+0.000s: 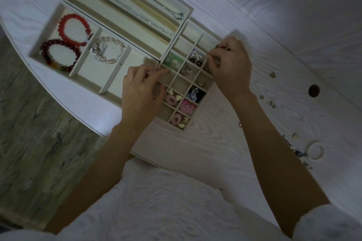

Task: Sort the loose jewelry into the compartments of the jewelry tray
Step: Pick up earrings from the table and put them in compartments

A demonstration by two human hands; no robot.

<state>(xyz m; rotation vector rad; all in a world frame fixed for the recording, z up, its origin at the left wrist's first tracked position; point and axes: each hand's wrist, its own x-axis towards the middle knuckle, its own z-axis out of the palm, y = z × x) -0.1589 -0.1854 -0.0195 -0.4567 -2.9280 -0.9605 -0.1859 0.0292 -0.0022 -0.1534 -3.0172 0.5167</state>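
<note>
White woodgrain table (274,25) | grey plank floor (29,123) lower left | jewelry tray (177,81) centre | left hand (141,92), right hand (229,64) fingers curled over tray, contents indiscernible

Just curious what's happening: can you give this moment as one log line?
step: sorting | left hand: on grid tray edge | right hand: pinching something small over far-right cells | loose jewelry: on table, right

Your right hand (228,64) covers the tray (177,121) cells under it, whatever its curled fingers pinch is hidden, and the loose bits (272,102) to its right are too small to tell.
</note>
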